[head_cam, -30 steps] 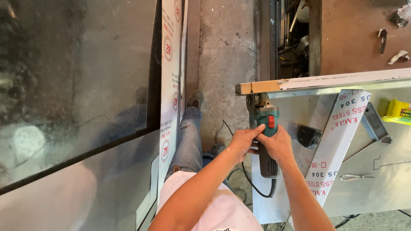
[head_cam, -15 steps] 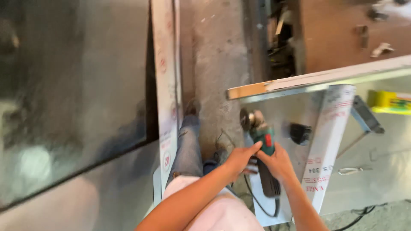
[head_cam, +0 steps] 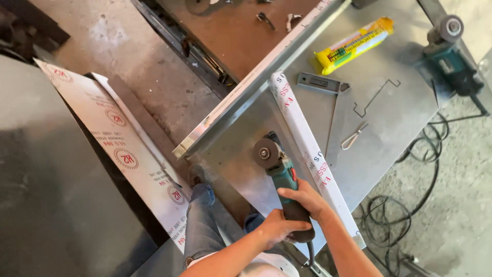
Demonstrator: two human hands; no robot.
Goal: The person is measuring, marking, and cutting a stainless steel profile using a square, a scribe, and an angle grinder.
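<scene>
Both hands grip the green grinder (head_cam: 281, 173): right hand (head_cam: 306, 199) on the body, left hand (head_cam: 274, 228) at the tail for steadiness, its disc held just ahead above the metal surface (head_cam: 389, 128).

Second grinder (head_cam: 451, 54) at far corner of the metal table (head_cam: 405, 110), cord trailing to the cable coil (head_cam: 397, 223) on the floor. Yellow tube (head_cam: 354, 45), bent wire (head_cam: 376, 97), flat bracket (head_cam: 319, 82) on top. White-filmed sheet (head_cam: 123, 154) leaning left.
</scene>
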